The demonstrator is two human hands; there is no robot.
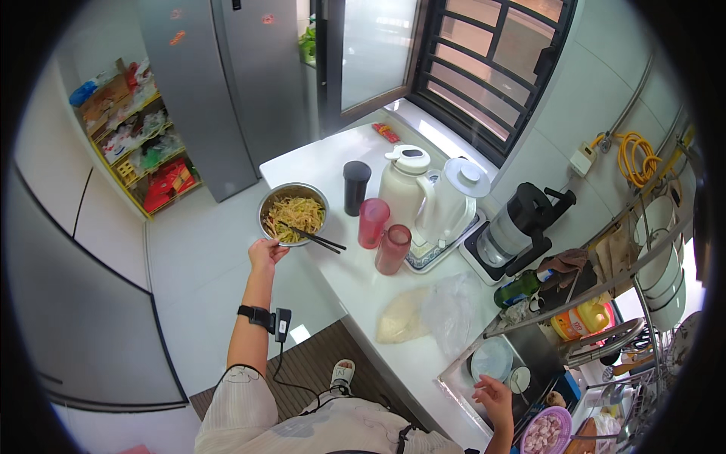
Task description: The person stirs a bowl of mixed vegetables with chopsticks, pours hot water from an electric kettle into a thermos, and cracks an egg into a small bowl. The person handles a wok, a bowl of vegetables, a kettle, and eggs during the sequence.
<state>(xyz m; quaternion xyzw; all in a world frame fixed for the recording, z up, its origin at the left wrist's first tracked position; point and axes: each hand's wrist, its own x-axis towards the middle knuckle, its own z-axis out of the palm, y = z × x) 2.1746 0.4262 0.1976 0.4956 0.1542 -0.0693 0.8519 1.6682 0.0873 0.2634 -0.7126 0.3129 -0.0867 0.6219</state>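
Observation:
A stainless steel bowl (262,218) of shredded food (298,215) is at the left edge of the white counter. My left hand (265,254) grips its near rim, thumb on top. Dark chopsticks (317,238) lie across the bowl, their thick ends sticking out to the right. Over the edge of the sink (454,377), my right hand (492,397) is empty with its fingers loosely bent and apart. Close beyond it stand a pale round container (492,357) and a small white cup (519,379) with a utensil in it.
A black tumbler (356,187), two pink cups (374,221) and white jugs (402,187) stand right of the bowl. A glass kettle (502,232) is behind. A plastic bag of pale grains (405,315) lies nearer. Raw meat fills a purple basket (530,417) at lower right.

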